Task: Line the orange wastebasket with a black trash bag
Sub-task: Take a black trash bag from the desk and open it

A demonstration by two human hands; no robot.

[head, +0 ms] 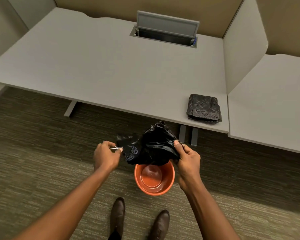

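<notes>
An orange wastebasket point(154, 179) stands on the carpet in front of my feet, with nothing inside. Just above its far rim I hold a crumpled black trash bag point(151, 148) between both hands. My left hand point(106, 156) pinches the bag's left edge by its white drawstring. My right hand point(187, 160) grips the bag's right edge, thumb on top. The bag's lower folds hang over the far part of the basket's rim and hide it.
A grey desk point(102, 66) runs across ahead, with a folded stack of black bags point(204, 109) near its front right corner and an open cable hatch point(164, 30) at the back. A white divider point(241, 54) stands right. Desk legs point(188, 135) stand behind the basket. My shoes point(139, 220) are below.
</notes>
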